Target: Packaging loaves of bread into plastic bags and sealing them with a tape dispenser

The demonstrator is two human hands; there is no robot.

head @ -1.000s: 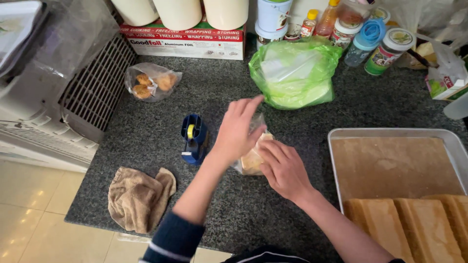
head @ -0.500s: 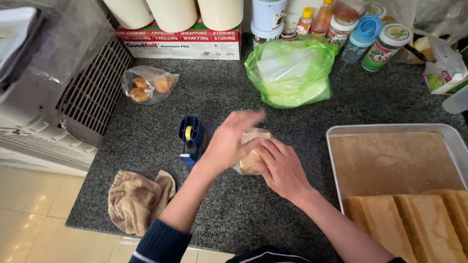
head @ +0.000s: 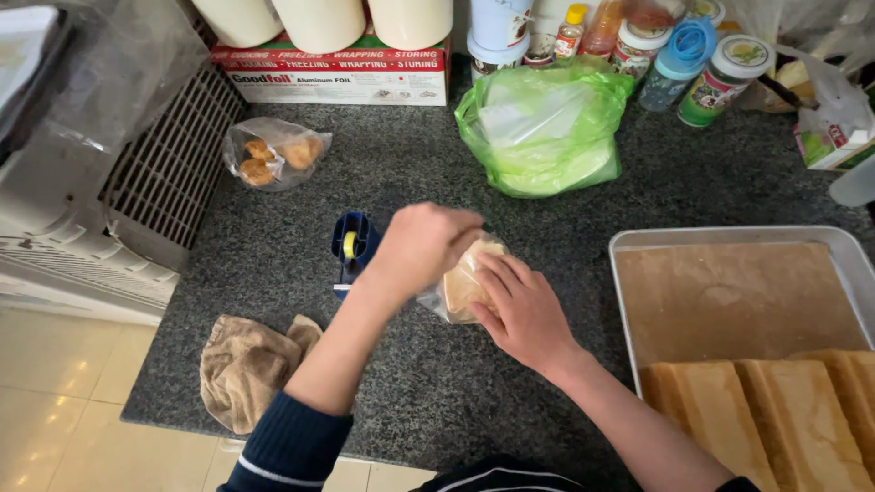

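Note:
On the dark granite counter (head: 273,273), both my hands are on a small clear plastic bag with a tan piece of cake or bread (head: 458,288) inside. My left hand (head: 421,244) is closed around the bag's top end, fingers curled. My right hand (head: 521,310) lies flat against the bag's right side, holding it down. A blue tape dispenser with a yellow core (head: 352,249) stands just left of my left hand, almost touching the wrist.
A metal baking tray (head: 729,239) at the right holds brown paper and tan loaves (head: 775,419). A green plastic bag (head: 547,128), another clear bag with baked pieces (head: 275,153), a foil box (head: 333,77), jars, a brown cloth (head: 251,364) and a wire rack (head: 173,155) surround the spot.
My left hand has come down from an open, raised pose and closed on the bag's top. My right hand has stayed on the bag.

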